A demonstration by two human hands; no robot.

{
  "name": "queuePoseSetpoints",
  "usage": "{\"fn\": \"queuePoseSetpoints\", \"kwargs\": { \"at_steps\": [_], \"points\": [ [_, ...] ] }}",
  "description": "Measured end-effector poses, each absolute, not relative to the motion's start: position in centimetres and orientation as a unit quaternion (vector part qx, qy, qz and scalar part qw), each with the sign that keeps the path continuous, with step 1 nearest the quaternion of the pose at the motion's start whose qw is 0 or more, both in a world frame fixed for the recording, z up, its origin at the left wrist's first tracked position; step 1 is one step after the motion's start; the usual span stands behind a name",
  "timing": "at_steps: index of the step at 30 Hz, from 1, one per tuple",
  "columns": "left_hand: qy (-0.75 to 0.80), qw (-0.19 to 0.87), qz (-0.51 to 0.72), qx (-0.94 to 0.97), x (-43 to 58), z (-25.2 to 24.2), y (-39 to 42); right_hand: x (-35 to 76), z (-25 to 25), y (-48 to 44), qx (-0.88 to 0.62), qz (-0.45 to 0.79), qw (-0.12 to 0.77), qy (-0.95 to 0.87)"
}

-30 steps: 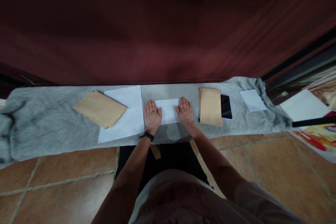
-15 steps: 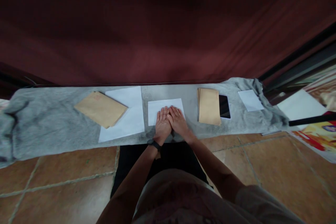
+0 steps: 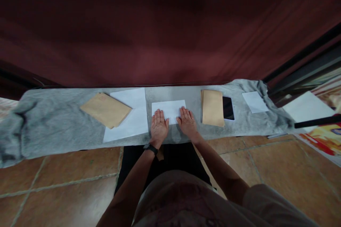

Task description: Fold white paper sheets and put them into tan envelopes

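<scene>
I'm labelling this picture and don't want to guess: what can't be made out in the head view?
In the head view:
Middle white paper: near corners hidden by the left hand and right hand.
Dark-screened device: left part hidden by the right envelope stack.
Large white sheet: partly covered by the left envelope stack, whose faint marking is too blurred to read.
Colourful printed item: cut off by the picture's right edge.
</scene>
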State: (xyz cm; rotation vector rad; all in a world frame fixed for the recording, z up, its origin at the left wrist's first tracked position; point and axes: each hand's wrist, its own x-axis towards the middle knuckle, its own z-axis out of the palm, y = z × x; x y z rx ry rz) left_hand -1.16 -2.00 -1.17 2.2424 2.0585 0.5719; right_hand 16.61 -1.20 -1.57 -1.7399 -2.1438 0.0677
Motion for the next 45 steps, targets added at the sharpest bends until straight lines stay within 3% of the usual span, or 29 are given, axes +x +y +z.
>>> {"fn": "queuePoseSetpoints", "kwargs": {
  "at_steps": [20, 30, 45],
  "points": [
    [0.674, 0.018, 0.175, 0.718, -1.5, -0.1, -5.8, 18.4, -1.7, -3.1, -0.654, 0.021, 0.22, -0.723],
    [0.598, 0.069, 0.131, 0.788, 1.8, -0.2, -4.6, 15.8, -0.3, -3.8, -0.562, 0.082, 0.176, -0.804],
    [0.684, 0.03, 0.168, 0.71, -1.6, 0.0, -5.2, 18.3, -1.6, -5.2, -0.627, 0.03, 0.196, -0.753]
  ]
}}
